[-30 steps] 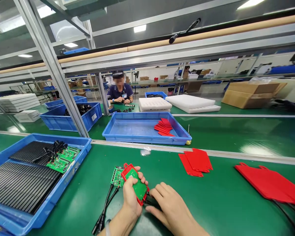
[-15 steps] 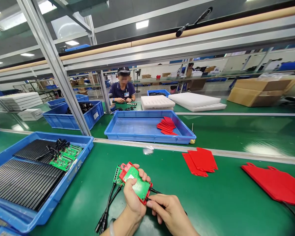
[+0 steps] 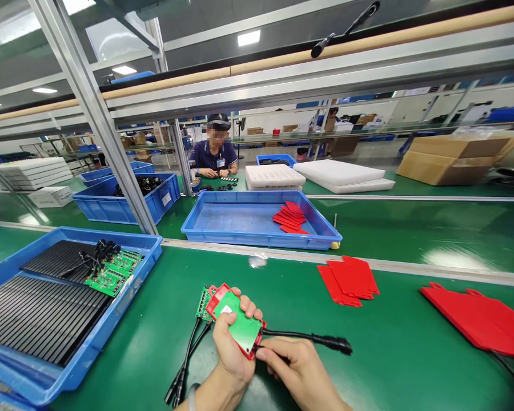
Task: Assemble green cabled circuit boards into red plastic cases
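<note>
We hold a green circuit board (image 3: 239, 324) in a red sleeve (image 3: 214, 298) with our left hand (image 3: 230, 349), fingers wrapped around its edge, at 6 o'clock on the green desk (image 3: 381, 354). Our right hand (image 3: 297, 371) pinches the black cable (image 3: 312, 339) where it leaves the board; the cable runs toward 3 o'clock and lies on the desk. A second circuit board (image 3: 204, 302) with black leads lies just beside, at 9 o'clock of our left hand. Red sleeves (image 3: 351, 278) lie at 2 o'clock, and a blue tray (image 3: 124, 297) at 9 o'clock.
</note>
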A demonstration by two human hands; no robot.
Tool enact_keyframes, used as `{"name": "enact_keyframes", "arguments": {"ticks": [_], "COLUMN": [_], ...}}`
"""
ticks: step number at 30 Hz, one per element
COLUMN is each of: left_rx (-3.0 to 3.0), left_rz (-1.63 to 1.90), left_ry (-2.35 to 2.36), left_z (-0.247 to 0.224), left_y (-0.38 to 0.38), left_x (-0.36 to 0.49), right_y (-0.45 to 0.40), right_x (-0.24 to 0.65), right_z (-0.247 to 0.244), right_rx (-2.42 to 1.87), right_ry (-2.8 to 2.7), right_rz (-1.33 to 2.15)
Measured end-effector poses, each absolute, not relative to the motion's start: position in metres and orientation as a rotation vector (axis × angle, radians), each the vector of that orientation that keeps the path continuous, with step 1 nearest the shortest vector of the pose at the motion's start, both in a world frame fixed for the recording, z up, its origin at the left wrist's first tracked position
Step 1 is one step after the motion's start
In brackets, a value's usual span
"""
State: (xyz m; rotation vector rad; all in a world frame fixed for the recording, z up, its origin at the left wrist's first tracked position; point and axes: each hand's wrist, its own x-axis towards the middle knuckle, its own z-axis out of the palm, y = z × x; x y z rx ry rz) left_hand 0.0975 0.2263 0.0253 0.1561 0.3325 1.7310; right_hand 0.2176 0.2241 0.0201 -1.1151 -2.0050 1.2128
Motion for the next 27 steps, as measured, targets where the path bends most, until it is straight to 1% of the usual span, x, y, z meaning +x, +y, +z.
{"name": "enact_keyframes", "arguments": {"ticks": [4,8,12,15,17,19,20,22,24,25,27], "left_rx": [0.213,0.315,0.501,0.67,0.68,0.559,0.478,0.355,0.308,0.301,0.305], "left_rz": [1.81,1.844,1.825,1.788,1.757,1.739,1.736,1.742,1.747,1.742,1.719], "left_ry": [0.328,0.298,0.313,0.386,0.394,0.358,0.342,0.33,0.326,0.321,0.313], "left_z": [0.028,0.03,0.029,0.029,0.03,0.033,0.034,0.036,0.037,0.037,0.036], "left_y": [0.226,0.225,0.22,0.218,0.22,0.224,0.226,0.231,0.233,0.234,0.233], "left_x": [0.097,0.097,0.097,0.097,0.095,0.091,0.089,0.085,0.082,0.081,0.082], "right_y": [0.219,0.215,0.217,0.217,0.217,0.216,0.216,0.216,0.218,0.219,0.223], "right_x": [0.205,0.2,0.201,0.2,0.201,0.205,0.208,0.218,0.228,0.231,0.233], "right_z": [0.008,0.011,0.016,0.015,0.015,0.017,0.019,0.023,0.027,0.028,0.028], "right_rx": [-1.182,-1.112,-1.126,-1.157,-1.163,-1.153,-1.14,-1.053,-0.945,-0.924,-0.949], "right_ry": [-1.613,-1.346,-1.185,-1.142,-1.198,-1.47,-1.672,-2.019,-2.123,-2.112,-2.109], "right_rz": [1.713,1.999,2.153,2.149,2.13,1.972,1.771,1.17,0.638,0.496,0.425]}}
